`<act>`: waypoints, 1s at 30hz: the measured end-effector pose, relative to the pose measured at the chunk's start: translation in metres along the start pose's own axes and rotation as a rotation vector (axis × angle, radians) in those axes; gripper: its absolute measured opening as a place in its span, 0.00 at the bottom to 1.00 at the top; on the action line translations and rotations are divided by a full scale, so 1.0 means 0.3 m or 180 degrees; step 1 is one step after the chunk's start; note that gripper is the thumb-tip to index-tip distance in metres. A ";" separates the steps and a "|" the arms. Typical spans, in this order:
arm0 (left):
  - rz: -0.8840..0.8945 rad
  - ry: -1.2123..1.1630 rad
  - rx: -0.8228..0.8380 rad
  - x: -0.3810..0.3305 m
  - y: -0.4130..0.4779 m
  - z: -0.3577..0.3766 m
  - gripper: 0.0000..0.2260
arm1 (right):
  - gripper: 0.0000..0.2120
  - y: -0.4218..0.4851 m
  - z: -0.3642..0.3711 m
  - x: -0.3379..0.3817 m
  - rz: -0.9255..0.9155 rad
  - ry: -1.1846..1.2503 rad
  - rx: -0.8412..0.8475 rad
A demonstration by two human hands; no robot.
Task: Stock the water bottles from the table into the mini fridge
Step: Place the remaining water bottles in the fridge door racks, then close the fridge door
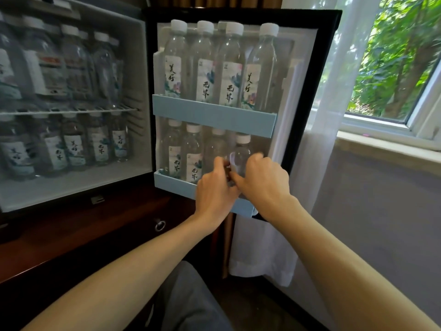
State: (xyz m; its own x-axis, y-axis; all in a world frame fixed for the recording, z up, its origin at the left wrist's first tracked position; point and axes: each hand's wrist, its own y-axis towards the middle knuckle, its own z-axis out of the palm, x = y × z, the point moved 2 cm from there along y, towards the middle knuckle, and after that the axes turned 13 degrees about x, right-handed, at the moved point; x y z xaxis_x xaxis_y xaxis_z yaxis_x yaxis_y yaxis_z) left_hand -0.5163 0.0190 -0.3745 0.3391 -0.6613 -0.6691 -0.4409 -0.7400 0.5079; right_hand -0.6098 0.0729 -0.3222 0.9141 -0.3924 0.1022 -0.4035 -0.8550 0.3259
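The mini fridge [143, 68] stands open, its door [327, 68] swung out to the right. Several water bottles fill the door's upper blue shelf [212, 113]. On the lower door shelf [174, 182] stand several more. My right hand [265, 182] grips the rightmost water bottle [242, 151] there. My left hand [214, 187] holds the same bottle from the left, its fingers also against the neighbouring bottle [216, 146]. Inside the fridge, both the wire shelf [71, 111] and the floor carry rows of bottles.
A dark wooden cabinet [95, 230] with a ring pull [160, 225] sits under the fridge. A white sheer curtain [310, 139] hangs just right of the door, beside a window [393, 68]. My knee [188, 299] is at the bottom centre.
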 end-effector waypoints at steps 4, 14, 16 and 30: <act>-0.0085 0.0033 -0.0023 0.006 0.012 0.003 0.06 | 0.25 -0.026 -0.006 0.020 -0.0194 -0.0271 -0.0370; 0.0105 0.0502 0.0009 0.012 0.015 0.011 0.14 | 0.08 -0.057 -0.026 -0.153 -0.0570 0.0456 -0.1094; 0.0084 0.0455 0.0025 0.012 0.007 0.010 0.14 | 0.05 -0.064 -0.018 -0.208 -0.0292 0.1164 -0.1374; 0.0049 0.0071 -0.0013 0.006 -0.077 -0.077 0.15 | 0.21 -0.024 0.177 -0.316 0.0374 0.3494 -0.0399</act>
State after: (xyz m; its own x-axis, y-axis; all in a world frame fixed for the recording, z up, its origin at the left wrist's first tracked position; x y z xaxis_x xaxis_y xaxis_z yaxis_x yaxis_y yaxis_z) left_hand -0.4863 0.0321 -0.3748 0.3506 -0.6752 -0.6490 -0.4429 -0.7301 0.5204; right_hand -0.6958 0.0983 -0.3842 0.4349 0.0978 0.8951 -0.5396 -0.7675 0.3460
